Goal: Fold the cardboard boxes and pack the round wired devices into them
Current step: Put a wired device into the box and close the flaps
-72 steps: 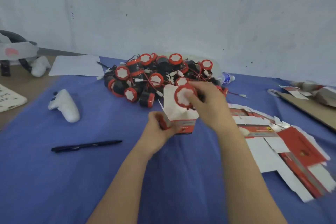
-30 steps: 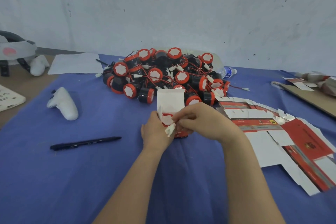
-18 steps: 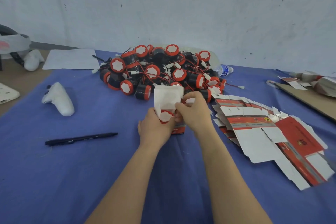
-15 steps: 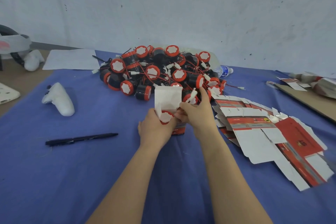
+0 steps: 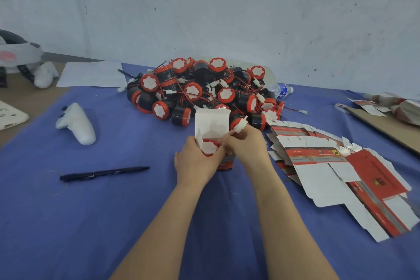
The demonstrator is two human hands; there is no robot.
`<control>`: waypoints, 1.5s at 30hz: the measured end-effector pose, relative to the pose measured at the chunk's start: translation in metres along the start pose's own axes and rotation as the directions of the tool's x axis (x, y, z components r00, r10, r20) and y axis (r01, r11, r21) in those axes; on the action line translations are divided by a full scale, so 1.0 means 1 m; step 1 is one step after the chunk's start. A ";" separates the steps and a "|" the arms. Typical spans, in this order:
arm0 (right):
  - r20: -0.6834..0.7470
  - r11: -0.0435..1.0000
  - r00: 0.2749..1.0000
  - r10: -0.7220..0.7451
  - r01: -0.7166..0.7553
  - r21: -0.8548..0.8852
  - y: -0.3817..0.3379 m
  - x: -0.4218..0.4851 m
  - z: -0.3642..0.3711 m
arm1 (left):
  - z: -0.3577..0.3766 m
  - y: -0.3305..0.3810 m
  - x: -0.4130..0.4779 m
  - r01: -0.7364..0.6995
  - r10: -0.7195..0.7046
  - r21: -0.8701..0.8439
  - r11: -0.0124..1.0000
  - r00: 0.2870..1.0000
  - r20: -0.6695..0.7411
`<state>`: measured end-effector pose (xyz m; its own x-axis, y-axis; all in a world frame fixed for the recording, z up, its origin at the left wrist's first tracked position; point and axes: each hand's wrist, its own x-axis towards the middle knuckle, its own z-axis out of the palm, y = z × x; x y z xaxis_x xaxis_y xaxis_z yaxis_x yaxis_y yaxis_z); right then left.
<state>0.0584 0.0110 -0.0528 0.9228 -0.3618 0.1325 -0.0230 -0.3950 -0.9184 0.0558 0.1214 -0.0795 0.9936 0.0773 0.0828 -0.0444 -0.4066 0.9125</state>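
While left grip (image 5: 196, 161) holds box (image 5: 211, 123), device (image 5: 209, 147) inside, right grip (image 5: 247, 144) pinches connector (image 5: 241, 124).

Bench cloth (image 5: 113, 223): plain mid-blue.
Round wired devices (image 5: 193, 91), heaped: black bodies, red rims, white faces, red wires, white plugs.
Cardboard box (image 5: 212, 123): white inside, red on the outer lower panel.
Device in box (image 5: 209, 147): red rim, white face.
Connector (image 5: 241, 124): white.
Flat box blanks (image 5: 322, 166): white, with red panels and grey stripes.
Pen (image 5: 104, 173): black.
Controller (image 5: 77, 124): white.
Paper sheet (image 5: 91, 74): white.
Bottle (image 5: 283, 90): clear, blue label.
Wall (image 5: 227, 7): pale grey, dark specks.
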 end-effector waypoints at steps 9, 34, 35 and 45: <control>0.187 0.906 0.927 -0.326 0.363 -0.218 -0.019 -0.013 -0.001 | 0.004 0.005 0.007 0.097 -0.096 0.049 0.994 0.995 -0.021; 0.168 0.842 0.852 -0.497 0.520 -0.148 -0.025 -0.005 0.000 | 0.013 0.005 0.004 -0.253 0.264 0.216 0.943 0.964 -0.024; 0.201 0.833 0.841 -0.503 0.533 -0.146 -0.025 -0.006 -0.002 | 0.013 0.005 0.004 -0.278 0.292 0.270 0.922 0.956 -0.013; -0.027 0.814 0.820 -0.572 0.564 -0.139 -0.034 -0.013 0.000 | 0.021 0.009 0.001 -0.405 0.432 0.393 0.825 0.901 0.021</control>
<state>0.0478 0.0293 -0.0233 0.7590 -0.0937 0.6443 0.4482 -0.6427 -0.6214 0.0582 0.0986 -0.0802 0.8787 -0.1255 0.4606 -0.3983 -0.7247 0.5623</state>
